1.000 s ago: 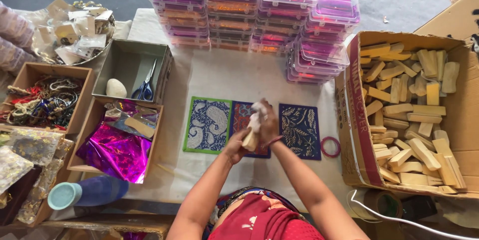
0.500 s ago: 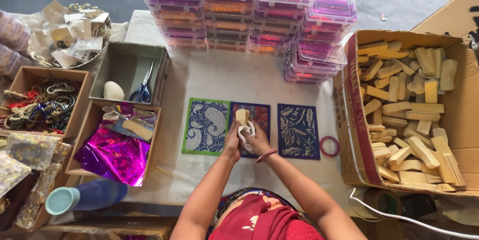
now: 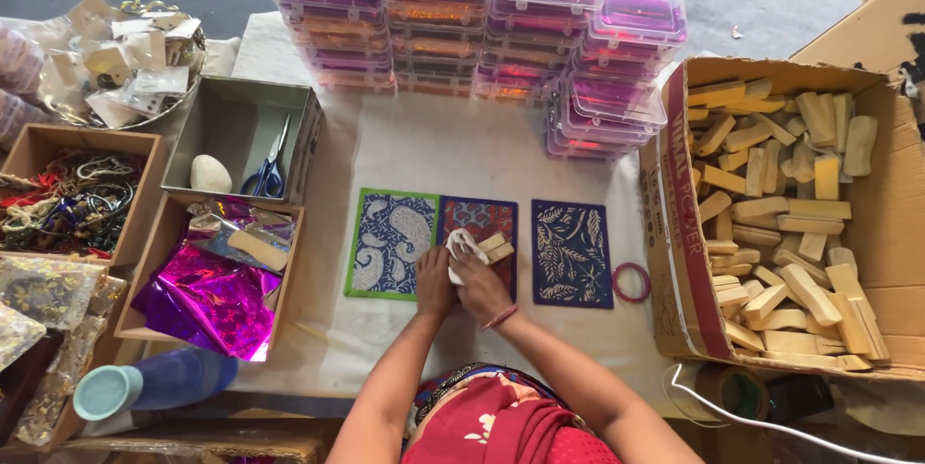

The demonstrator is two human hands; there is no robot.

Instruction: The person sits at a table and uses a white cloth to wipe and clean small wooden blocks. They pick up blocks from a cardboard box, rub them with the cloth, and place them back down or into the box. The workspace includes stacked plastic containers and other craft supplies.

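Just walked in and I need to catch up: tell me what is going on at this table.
A person sits at a cloth-covered table and presses both hands together on the middle patterned card. The left hand and right hand hold a small wooden block with a white wrapping. Two more patterned cards flank it, a green-edged one and a dark blue one. A cardboard box of wooden blocks stands to the right, stacked clear plastic cases behind.

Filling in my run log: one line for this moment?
left hand: on cloth | right hand: holds block | over middle card
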